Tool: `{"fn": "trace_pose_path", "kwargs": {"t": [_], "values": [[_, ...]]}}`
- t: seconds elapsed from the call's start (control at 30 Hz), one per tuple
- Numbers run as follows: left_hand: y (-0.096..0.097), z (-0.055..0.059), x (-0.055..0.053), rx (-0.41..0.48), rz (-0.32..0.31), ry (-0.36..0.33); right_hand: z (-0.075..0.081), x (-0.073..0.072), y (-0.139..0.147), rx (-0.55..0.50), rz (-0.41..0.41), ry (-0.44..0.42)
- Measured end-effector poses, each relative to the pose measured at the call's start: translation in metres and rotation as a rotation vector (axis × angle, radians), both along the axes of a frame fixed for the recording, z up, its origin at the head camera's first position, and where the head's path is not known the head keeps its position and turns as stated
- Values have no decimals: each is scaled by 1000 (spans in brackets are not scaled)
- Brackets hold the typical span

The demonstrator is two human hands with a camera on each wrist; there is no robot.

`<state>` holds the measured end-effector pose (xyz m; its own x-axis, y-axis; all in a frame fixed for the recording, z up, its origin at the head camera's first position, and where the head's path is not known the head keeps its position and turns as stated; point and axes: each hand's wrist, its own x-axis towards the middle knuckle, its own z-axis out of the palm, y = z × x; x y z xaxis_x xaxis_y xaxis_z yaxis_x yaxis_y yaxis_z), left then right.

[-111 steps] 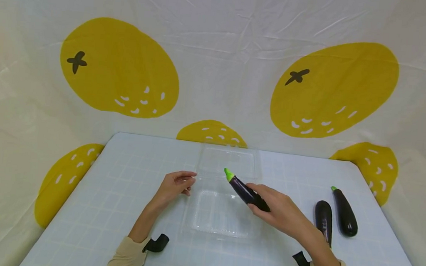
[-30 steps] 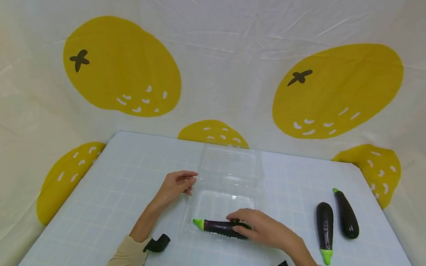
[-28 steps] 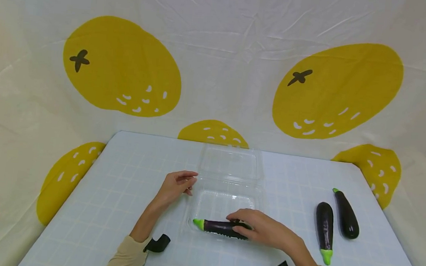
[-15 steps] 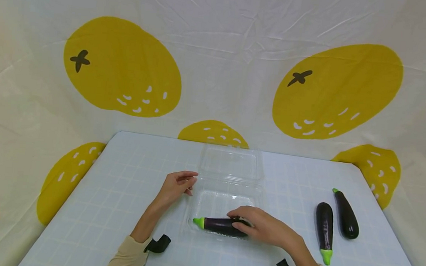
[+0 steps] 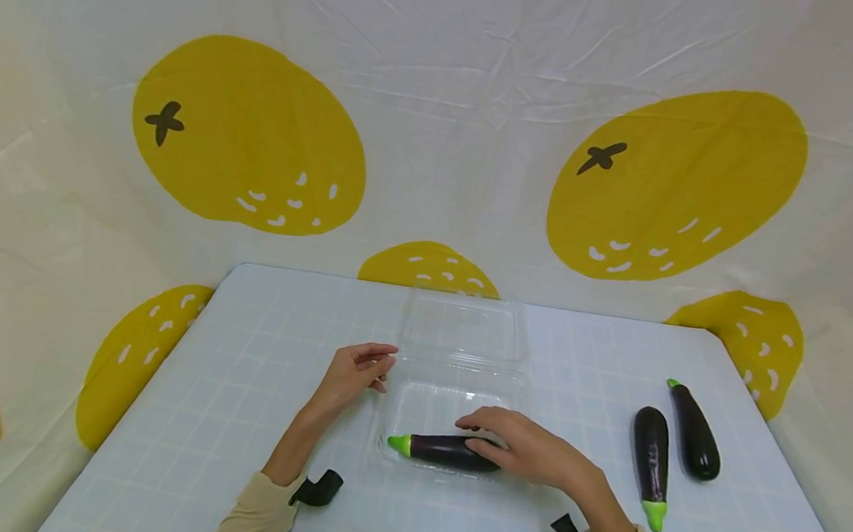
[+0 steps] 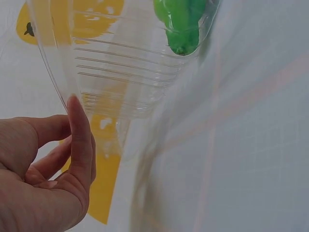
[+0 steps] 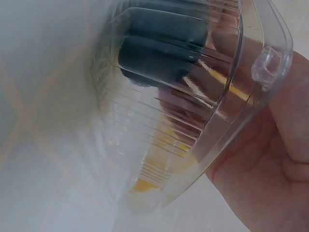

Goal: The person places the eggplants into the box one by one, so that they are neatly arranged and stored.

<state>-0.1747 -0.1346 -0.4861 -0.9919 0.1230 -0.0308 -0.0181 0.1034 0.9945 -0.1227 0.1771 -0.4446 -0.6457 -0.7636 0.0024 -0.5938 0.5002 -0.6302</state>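
An eggplant (image 5: 449,451) with a green cap lies crosswise in the near tray of a clear plastic clamshell container (image 5: 426,404), cap to the left. My right hand (image 5: 521,445) curls over its thick end, thumb on top and fingers on the far side. Through the container wall in the right wrist view, that dark end (image 7: 154,60) shows beside the fingers. At the container's left edge is my left hand (image 5: 354,373), fingers bent. In the left wrist view, its fingertip meets the clear rim, and the green cap (image 6: 183,29) sits farther along the tray.
Two more eggplants lie on the table at the right, one (image 5: 650,459) with its green cap toward me and one (image 5: 695,433) with its cap away. The container's lid (image 5: 462,327) lies folded back. A fruit-print cloth (image 5: 450,151) hangs behind the table (image 5: 264,320).
The right hand has brought the eggplant down from above the container into its near tray. Since then, hand and eggplant have shifted slightly away from me. The left hand has stayed put.
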Motion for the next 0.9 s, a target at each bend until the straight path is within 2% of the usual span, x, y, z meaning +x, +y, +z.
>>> {"fn": "trace_pose_path", "kwargs": {"t": [0.3,0.9], "values": [[3,2,0,15,9,-10,8,4,12,21,-69,33],[1,1,1,4,-5,-10,18,6,53,-18,-165,313]]}}
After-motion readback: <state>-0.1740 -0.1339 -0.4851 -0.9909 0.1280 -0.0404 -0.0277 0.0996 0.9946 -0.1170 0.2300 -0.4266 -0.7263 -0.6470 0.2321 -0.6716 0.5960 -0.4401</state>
